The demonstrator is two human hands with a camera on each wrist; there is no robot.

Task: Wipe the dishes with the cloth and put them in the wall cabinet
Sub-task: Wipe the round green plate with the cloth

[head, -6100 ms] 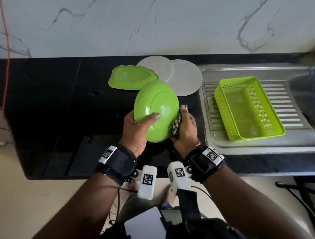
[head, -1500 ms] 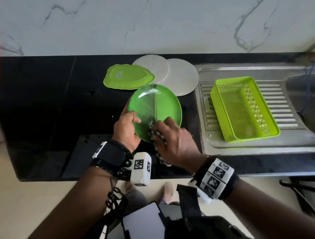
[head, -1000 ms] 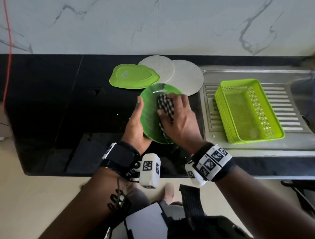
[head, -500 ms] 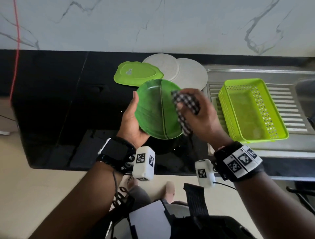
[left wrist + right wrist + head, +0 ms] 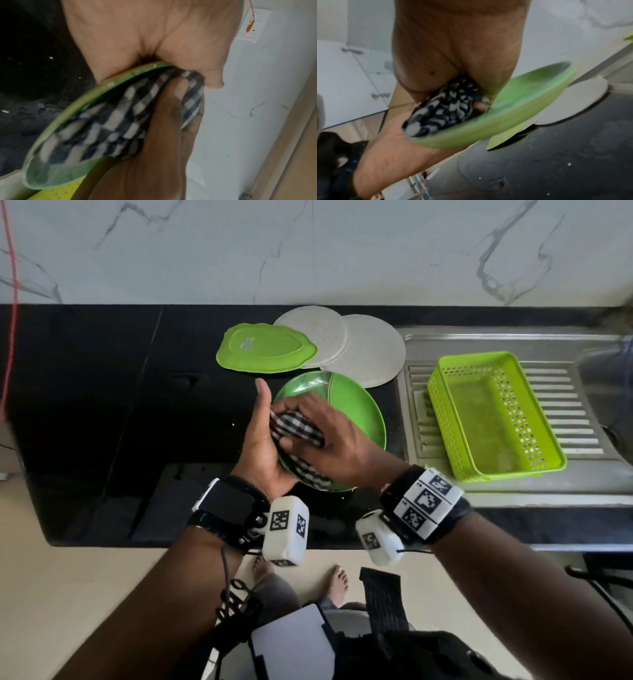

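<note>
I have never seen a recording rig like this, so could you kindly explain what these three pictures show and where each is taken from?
No machine here: a person wears one camera on the head and one on each wrist. The head view looks down at a black countertop. The left hand holds a round green plate by its rim, tilted above the counter. The right hand presses a black-and-white checked cloth into it. The wrist views show that plate and cloth close up, blurred. Behind lie a leaf-shaped green plate and two pale round discs. On the steel drainboard stands a green basket.
</note>
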